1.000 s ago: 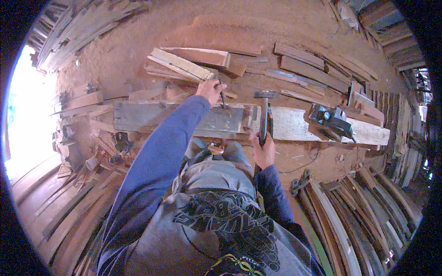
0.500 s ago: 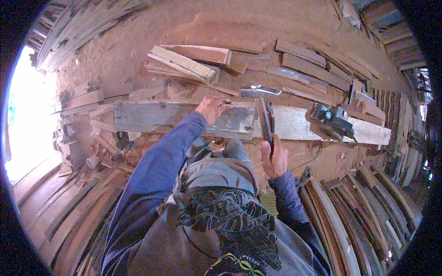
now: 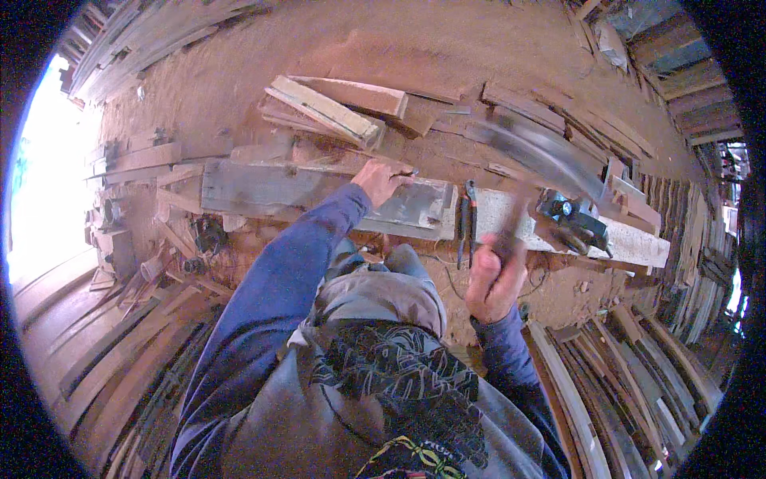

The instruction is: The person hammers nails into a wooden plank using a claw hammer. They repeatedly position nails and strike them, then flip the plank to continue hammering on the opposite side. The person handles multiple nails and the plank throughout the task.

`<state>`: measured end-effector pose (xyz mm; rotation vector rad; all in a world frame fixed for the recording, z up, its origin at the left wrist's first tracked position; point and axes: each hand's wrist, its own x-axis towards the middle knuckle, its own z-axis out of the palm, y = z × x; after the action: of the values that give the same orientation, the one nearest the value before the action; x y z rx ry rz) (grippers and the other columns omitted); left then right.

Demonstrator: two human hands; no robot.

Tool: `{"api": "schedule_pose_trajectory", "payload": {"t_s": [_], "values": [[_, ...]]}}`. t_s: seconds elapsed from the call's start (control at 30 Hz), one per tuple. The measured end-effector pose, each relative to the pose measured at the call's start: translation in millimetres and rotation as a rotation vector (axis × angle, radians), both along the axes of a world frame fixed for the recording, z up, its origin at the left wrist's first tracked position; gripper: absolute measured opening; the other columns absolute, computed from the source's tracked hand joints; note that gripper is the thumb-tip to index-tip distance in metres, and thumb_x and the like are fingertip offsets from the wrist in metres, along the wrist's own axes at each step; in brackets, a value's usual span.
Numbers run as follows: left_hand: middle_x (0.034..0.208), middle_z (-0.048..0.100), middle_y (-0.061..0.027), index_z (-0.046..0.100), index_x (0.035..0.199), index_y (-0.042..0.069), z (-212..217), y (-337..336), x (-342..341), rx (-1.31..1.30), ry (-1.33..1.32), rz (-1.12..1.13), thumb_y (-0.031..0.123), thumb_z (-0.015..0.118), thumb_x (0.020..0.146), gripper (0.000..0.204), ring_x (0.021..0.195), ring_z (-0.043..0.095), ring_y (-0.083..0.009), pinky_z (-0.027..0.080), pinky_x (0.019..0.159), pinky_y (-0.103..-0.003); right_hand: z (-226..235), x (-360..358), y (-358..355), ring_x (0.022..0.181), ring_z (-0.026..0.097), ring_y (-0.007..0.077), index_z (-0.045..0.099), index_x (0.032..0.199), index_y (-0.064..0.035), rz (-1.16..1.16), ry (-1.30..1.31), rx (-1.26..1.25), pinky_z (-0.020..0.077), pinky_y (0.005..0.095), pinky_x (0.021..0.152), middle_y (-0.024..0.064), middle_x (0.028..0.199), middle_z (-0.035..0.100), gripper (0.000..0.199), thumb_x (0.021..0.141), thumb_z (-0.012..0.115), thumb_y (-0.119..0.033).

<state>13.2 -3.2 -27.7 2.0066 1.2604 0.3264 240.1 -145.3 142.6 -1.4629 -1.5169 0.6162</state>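
My left hand [image 3: 381, 180] rests on a grey weathered plank [image 3: 263, 188] that lies across the work area, its fingers pinched on a small thin nail [image 3: 411, 172] at the plank's far edge. My right hand [image 3: 495, 279] grips the wooden handle of a hammer [image 3: 531, 156]. The hammer is raised and motion-blurred, its head up and to the right of the hand. Dark pincers [image 3: 467, 219] lie on the plank's right end, between the two hands.
A power planer [image 3: 570, 219] sits on a pale board [image 3: 634, 246] to the right. Short boards are stacked [image 3: 335, 108] beyond the plank on sawdust ground. Curved slats [image 3: 622, 383] lie at lower right, loose planks and offcuts [image 3: 136, 160] at left.
My left hand came back from the far stack of boards down onto the grey plank. My right hand lifted the hammer and swung it up to the right, so it now blurs.
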Motion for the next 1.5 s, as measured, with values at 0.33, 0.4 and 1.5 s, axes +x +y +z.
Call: {"api": "schedule_pose_trajectory", "payload": {"t_s": [0.33,0.4,1.5], "values": [[0.101,0.070,-0.0152,0.071,0.103,0.008,-12,1,0,0.066,-0.124,0.023,0.027,0.063,0.088,0.026,0.094,0.066,-0.0342,0.052,0.083,-0.042,-11,2,-4,0.065,0.061,0.0473,0.049,0.108,0.0004,0.007,-0.176,-0.248,0.0483,0.0525,0.055,0.0273,0.072,0.062,0.033,0.096,0.055,-0.030],[0.102,0.070,-0.0154,0.071,0.104,0.008,-13,2,-1,0.063,-0.156,0.012,0.027,0.064,0.088,0.026,0.095,0.066,-0.0340,0.052,0.083,-0.042,-17,-4,-12,0.072,0.060,0.0498,0.050,0.108,0.0022,-0.003,-0.051,-0.224,0.0480,0.0492,0.060,0.0291,0.078,0.061,0.028,0.096,0.054,-0.023],[0.097,0.067,-0.0225,0.066,0.100,0.005,73,30,55,0.063,0.339,0.111,0.042,0.042,0.099,0.044,0.095,0.062,-0.0436,0.046,0.086,-0.053,-179,-57,39,0.094,0.057,0.0262,0.048,0.117,0.0031,-0.574,0.183,-0.496,0.0464,0.0375,0.084,0.0122,0.101,0.057,0.072,0.068,0.087,-0.032]]}}
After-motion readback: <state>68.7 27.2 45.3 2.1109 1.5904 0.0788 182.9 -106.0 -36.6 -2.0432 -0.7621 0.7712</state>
